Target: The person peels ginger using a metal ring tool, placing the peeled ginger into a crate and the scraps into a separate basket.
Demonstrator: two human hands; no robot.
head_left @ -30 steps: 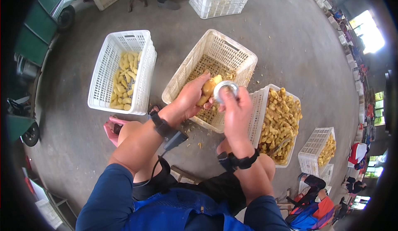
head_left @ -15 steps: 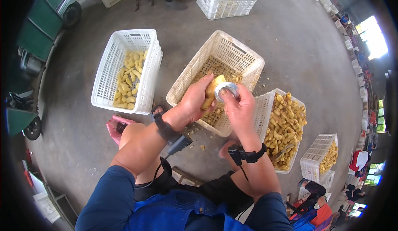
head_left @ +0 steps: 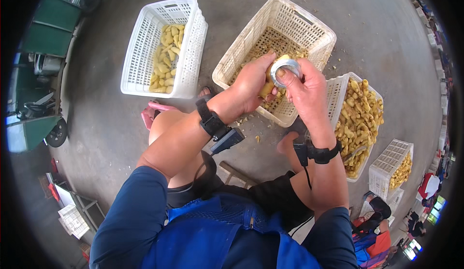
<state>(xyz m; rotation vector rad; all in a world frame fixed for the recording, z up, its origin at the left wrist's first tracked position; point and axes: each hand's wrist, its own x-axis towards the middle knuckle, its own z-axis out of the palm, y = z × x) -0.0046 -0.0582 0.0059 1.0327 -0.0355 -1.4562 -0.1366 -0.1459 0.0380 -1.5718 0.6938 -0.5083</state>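
A piece of ginger (head_left: 266, 90), brown-skinned with a pale yellow peeled end, is gripped in my left hand (head_left: 249, 83), fingers wrapped round it. My right hand (head_left: 309, 88) is closed on a shiny ring-shaped metal scraper (head_left: 286, 62), thumb on the ring, right against the ginger's upper part. The ring and fingers hide some of the ginger. Both hands are over the near side of an off-white crate (head_left: 309, 19) with peel scraps on its bottom.
A white crate (head_left: 194, 56) at the left holds peeled ginger (head_left: 166, 59). To the right, another crate is heaped with unpeeled ginger (head_left: 360, 119); a smaller crate (head_left: 386, 165) of ginger stands beyond. A person (head_left: 377, 235) sits at the lower right. A green vehicle (head_left: 50, 22) stands far left.
The view has shifted, so the crates and hands appear higher and further right. Both hands keep their hold, and the scraper stays against the ginger.
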